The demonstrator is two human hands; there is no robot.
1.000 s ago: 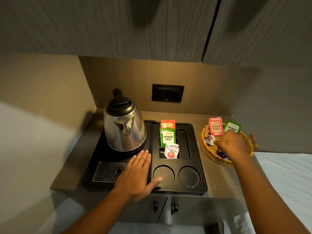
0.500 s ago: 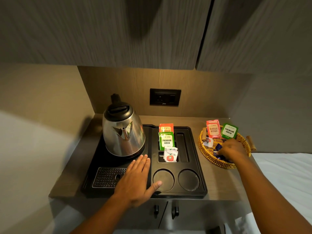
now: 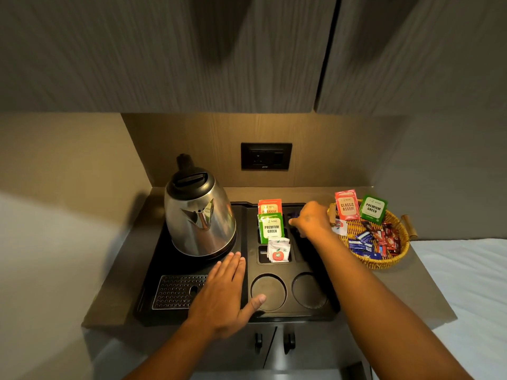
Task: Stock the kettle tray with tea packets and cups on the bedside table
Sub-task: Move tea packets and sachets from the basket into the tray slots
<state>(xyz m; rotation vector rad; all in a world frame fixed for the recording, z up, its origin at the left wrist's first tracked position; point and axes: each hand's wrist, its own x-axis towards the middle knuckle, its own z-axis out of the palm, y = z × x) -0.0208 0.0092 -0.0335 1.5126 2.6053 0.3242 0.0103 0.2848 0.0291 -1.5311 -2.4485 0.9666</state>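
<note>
The right hand [image 3: 311,220] pinches small dark packets [image 3: 292,216] over the black plastic kettle tray [image 3: 288,314] slot; they look light, thin, crinkly, best held by the edges, while the left hand [image 3: 223,294] lies open and flat.

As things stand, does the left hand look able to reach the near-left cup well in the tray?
Probably yes: the left hand lies flat on the tray, thumb already at the rim of the empty cup well, with nothing between them.

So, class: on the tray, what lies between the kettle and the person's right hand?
In the head view, two upright tea packets stand between the kettle and the right hand: a Classic packet behind a Premium Green packet.
</note>
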